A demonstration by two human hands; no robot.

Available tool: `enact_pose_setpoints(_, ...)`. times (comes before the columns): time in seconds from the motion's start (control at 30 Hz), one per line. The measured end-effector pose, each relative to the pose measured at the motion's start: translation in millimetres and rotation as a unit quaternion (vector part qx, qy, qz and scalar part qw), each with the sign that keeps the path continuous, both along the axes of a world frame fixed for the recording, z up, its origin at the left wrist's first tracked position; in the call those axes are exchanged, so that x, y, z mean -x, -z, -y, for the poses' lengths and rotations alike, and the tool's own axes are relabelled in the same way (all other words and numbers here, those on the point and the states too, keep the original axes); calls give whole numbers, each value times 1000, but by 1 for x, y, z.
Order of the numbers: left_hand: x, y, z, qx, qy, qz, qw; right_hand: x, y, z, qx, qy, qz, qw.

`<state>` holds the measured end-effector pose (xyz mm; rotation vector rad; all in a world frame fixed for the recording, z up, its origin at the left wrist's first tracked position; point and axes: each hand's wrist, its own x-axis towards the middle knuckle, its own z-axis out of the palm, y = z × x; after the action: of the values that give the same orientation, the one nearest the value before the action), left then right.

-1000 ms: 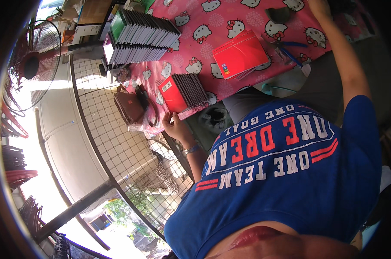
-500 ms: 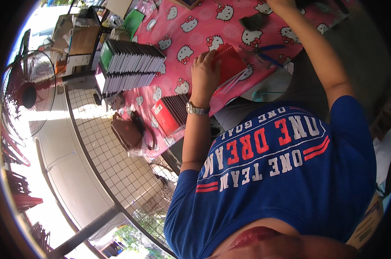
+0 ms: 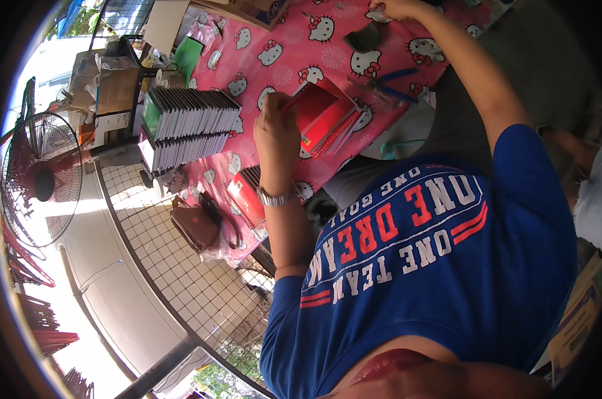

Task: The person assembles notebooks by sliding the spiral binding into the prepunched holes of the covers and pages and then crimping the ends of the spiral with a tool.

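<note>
My left hand (image 3: 276,130), with a metal watch on its wrist, is closed at the left edge of a red notebook (image 3: 311,110). Its thumb and fingers pinch that edge, and the glossy cover looks tilted up in shade. More red covers and loose pages (image 3: 341,130) lie underneath. At the far edge of the view my right hand (image 3: 395,9) hovers over the table with fingers curled; a thin coil seems to hang beside it, and what the fingers hold is too small to make out. Blue-handled pliers (image 3: 397,75) lie between the notebook and my body's right side.
A pink patterned cloth (image 3: 284,76) covers the table. Tall piles of spiral-bound notebooks (image 3: 191,113) stand at left, with a smaller red pile (image 3: 248,196) nearer. A brown bag (image 3: 196,225), a dark curved piece (image 3: 363,38), a cardboard box (image 3: 251,10) and a fan (image 3: 43,183) are around.
My left hand has gone from lying over the red notebook to pinching its left edge, with the cover tilting up. My right hand stays at the far side, its fingers now showing.
</note>
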<state>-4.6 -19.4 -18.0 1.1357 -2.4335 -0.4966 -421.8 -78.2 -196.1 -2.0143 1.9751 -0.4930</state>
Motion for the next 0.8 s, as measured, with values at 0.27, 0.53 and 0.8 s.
enact_pose_setpoints(0.27, 1, 11, -31, 172, 26, 69, 982, -157, -131, -110, 107, -153, 270, 945)
enact_pose_setpoints(0.53, 9, 20, -44, 215, 3, 47, 976, -184, -144, -130, 211, -146, 292, 921)
enact_pose_setpoints(0.8, 6, 22, -44, 216, -2, 36, 976, -186, -147, -133, 170, -193, 345, 903)
